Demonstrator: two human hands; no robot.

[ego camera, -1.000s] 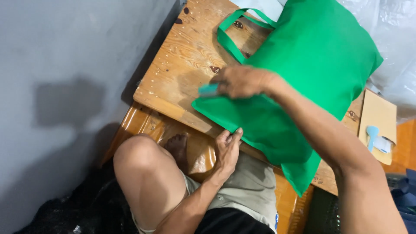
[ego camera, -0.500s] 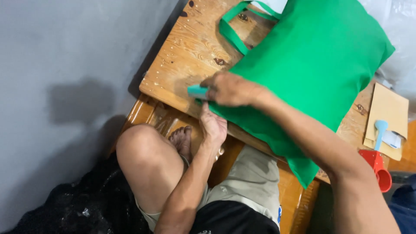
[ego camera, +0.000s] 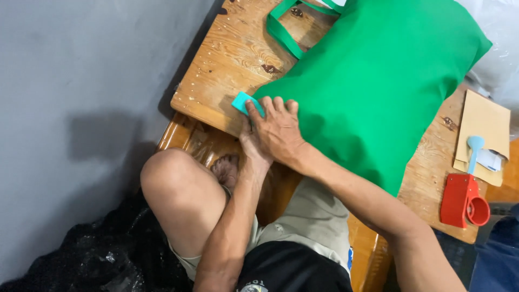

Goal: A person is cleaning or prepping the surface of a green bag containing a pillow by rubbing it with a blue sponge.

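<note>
A green fabric tote bag (ego camera: 378, 81) lies flat on a wooden table (ego camera: 227, 59), its handles (ego camera: 281, 32) pointing to the far end. My right hand (ego camera: 278, 130) lies flat on the bag's near corner, fingers pressing a small teal scraper (ego camera: 243, 103) onto the table by the bag's edge. My left hand (ego camera: 251, 151) sits at the table's near edge, right under my right hand and mostly hidden by it. What it grips cannot be seen.
A red tape dispenser (ego camera: 462, 200) stands at the table's right end. Beside it lies a brown envelope (ego camera: 486, 124) with a pale blue tool (ego camera: 474, 148) on it. My bent knee (ego camera: 173, 184) is below the table; a grey wall (ego camera: 81, 108) is on the left.
My right hand slid toward the table's near edge and flattened over the scraper at the bag's corner. My left hand came up from lower on the bag's edge to just beneath it.
</note>
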